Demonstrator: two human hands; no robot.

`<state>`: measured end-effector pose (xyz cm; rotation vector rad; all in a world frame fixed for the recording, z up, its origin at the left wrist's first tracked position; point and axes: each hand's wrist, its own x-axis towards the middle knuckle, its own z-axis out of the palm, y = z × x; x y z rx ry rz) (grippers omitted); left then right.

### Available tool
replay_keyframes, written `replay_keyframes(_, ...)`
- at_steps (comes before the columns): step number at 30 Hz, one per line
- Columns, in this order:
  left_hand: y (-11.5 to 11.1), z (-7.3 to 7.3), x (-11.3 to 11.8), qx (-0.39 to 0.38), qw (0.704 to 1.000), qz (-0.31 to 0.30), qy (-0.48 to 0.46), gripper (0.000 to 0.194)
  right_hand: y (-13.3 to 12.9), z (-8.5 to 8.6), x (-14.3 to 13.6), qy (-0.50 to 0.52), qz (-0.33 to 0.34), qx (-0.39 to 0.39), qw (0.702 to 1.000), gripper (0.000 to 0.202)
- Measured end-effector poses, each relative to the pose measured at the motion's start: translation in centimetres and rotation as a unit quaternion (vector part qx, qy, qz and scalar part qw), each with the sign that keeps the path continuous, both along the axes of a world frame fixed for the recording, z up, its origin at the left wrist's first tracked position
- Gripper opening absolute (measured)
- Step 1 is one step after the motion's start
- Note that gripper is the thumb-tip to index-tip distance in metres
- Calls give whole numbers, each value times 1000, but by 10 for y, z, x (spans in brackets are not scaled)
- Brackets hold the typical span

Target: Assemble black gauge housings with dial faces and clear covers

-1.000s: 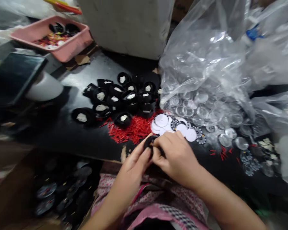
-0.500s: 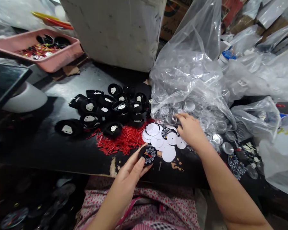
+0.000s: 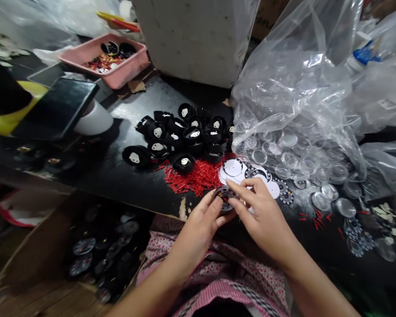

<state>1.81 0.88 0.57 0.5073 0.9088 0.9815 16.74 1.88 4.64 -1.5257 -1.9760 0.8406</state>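
Note:
Near the table's front edge, my left hand [image 3: 199, 224] is closed around a round black dial gauge [image 3: 223, 199] with a red pointer, its face turned up. My right hand [image 3: 262, 209] has its thumb and fingers on the gauge's right rim, pressing a clear round cover [image 3: 232, 193] over the dial. Whether the cover is fully seated I cannot tell. Just behind the hands lie white and black printed dial discs [image 3: 232, 167] and a heap of red pointers [image 3: 198, 176]. Black round housings [image 3: 193, 134] with white parts inside stand beyond them.
An open plastic bag [image 3: 293, 97] spills clear covers [image 3: 308, 166] at the right. A pink tray [image 3: 128, 66] with small parts stands back left, near a propped phone-like screen [image 3: 57, 108]. A large pale box [image 3: 194, 39] closes off the back. Finished-looking gauges [image 3: 84, 246] lie below the table.
My right hand has come from the pile of clear covers to the gauge, bringing a cover. The left hand still holds the gauge. The view has swung to the left.

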Motion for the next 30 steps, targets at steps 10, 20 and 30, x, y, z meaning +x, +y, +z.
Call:
replay_keyframes(10,-10,4,-1,108,986,-61,110,42,11,0,-14,-50,-62,76,994,41)
replay_keyframes(20,-25,2,-26,55,978,-51,192,38,8,-18,-44,-44,13,73,996,42)
replay_keyframes(30,-75,-20,-132,44,856,56,512,47,8,-15,-38,74,55,-77,993,32)
